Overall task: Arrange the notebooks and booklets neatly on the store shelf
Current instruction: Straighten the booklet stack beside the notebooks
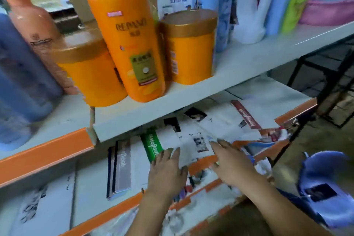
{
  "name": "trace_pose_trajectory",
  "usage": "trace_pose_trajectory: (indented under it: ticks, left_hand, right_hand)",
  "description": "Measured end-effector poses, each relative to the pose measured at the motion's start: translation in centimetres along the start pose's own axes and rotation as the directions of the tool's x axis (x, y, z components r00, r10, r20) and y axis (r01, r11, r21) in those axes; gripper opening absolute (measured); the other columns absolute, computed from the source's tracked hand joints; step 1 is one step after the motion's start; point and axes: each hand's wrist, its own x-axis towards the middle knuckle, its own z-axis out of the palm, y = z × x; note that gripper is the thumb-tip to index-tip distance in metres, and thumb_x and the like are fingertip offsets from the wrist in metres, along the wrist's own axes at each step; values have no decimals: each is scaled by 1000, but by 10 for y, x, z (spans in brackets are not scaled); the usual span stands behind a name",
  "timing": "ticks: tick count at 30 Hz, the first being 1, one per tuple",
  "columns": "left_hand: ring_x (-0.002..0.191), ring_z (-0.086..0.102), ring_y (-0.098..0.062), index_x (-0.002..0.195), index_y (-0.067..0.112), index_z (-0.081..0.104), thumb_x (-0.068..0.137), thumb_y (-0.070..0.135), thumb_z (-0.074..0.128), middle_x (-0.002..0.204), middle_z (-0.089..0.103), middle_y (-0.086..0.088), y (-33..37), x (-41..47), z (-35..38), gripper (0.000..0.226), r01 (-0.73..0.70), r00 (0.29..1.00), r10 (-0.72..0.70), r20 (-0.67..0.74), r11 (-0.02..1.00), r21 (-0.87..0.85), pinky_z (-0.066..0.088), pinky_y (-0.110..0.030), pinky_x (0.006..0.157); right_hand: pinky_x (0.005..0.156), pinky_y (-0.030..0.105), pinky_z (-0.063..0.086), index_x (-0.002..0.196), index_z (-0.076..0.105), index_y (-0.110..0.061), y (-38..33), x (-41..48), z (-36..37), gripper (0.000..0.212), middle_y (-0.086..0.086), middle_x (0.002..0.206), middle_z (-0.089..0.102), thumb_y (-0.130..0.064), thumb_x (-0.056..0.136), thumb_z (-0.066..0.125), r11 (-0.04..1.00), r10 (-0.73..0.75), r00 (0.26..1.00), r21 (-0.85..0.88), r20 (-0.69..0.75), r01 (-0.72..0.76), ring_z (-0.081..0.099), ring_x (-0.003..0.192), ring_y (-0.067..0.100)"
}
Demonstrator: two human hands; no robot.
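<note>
Left hand (168, 170), right hand (231, 161) flat on booklets (199, 143), lower shelf (298, 109); bottles (130, 44) above.

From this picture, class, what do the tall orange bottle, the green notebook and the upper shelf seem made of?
Orange bottle: glossy plastic, judging by its sharp highlights. Green notebook: paper or card cover, flat with printed lettering; finish unclear in the blur. Upper shelf: probably painted metal, smooth, pale grey, thin-edged.

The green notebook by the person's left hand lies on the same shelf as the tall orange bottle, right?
No. The head view shows the green notebook by the left hand lying on the lower shelf, one level below the tall orange bottle.
</note>
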Motion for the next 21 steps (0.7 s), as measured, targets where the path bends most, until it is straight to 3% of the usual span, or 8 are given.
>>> trace_pose_trajectory:
  ticks: [7,9,11,13,14,17,19,21]
  left_hand:
    - [148,25,-24,159,27,21,103,50,39,161,29,4,31,6,9,63,60,998,-60,-9,998,1,25,-42,121]
    - [147,27,-22,158,27,23,103,48,40,160,31,4,31,15,12,61,61,998,-61,-19,998,1,26,-40,120]
    - [145,31,-20,157,28,25,103,46,40,158,34,6,30,25,12,59,47,998,-47,-41,999,-17,28,-37,118]
    - [144,32,-18,157,28,26,103,45,39,157,35,7,29,35,13,58,31,998,-33,-47,999,-32,29,-36,118]
    - [144,31,-18,157,27,26,103,45,40,157,35,7,29,41,15,59,26,999,-27,-41,999,-38,29,-36,118]
    - [146,28,-20,157,25,28,102,43,43,158,35,4,30,63,27,60,19,1000,-19,-4,999,-28,27,-37,120]
    - [146,27,-22,155,23,30,100,41,46,158,35,2,35,75,36,60,30,999,-30,26,999,-22,26,-38,120]
    - [145,28,-24,155,22,30,99,41,48,157,35,1,40,85,41,62,60,998,-59,31,998,-27,26,-39,119]
  right_hand:
    - [110,41,42,155,28,-26,33,28,-1,64,-1,158,35,-37,97,53,997,-63,996,54,67,59,42,139,25]
    - [96,37,50,151,34,-25,36,40,-2,58,-1,146,48,-34,97,55,994,-53,997,98,48,48,54,125,21]
    - [72,26,49,148,38,-25,37,49,-4,54,-2,126,60,-32,97,56,987,-32,999,156,23,28,64,95,14]
    - [56,17,36,148,38,-26,39,58,-3,54,-6,108,61,-32,98,57,985,-30,999,170,27,25,53,70,1]
    - [55,16,35,148,38,-27,41,62,-4,54,-8,104,59,-32,98,57,985,-35,999,172,31,29,50,69,-2]
    - [83,27,49,149,36,-23,50,76,-8,54,-2,138,53,-34,99,53,997,-44,999,64,26,42,58,114,16]
    - [108,35,41,152,31,-21,57,88,-5,57,2,154,39,-34,99,50,995,-68,997,-73,25,70,43,137,23]
    - [117,37,32,151,31,-20,63,102,-1,57,4,156,34,-32,99,50,975,-132,991,-173,36,136,33,144,23]
